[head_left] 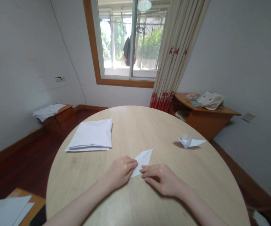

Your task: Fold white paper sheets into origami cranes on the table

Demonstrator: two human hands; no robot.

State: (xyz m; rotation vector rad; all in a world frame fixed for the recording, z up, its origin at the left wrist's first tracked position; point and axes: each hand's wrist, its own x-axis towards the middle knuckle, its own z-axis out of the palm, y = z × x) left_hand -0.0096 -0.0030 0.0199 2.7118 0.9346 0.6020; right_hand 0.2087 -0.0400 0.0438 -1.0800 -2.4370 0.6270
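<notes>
A folded white paper piece [144,158] with a pointed far tip lies flat on the round wooden table [135,125] in front of me. My left hand [120,171] rests on its near left edge with fingers curled and pressed onto the paper. My right hand [162,180] lies at the paper's near right corner, fingertips together and pressing down on it. A finished white paper crane [188,141] stands on the table to the right, apart from both hands. A stack of white paper sheets [91,135] lies to the left.
A low wooden cabinet [61,117] with papers stands by the left wall. A wooden side table [205,114] with a bag sits at the right, beside a curtain [175,53] and window. More paper [7,210] lies at the bottom left.
</notes>
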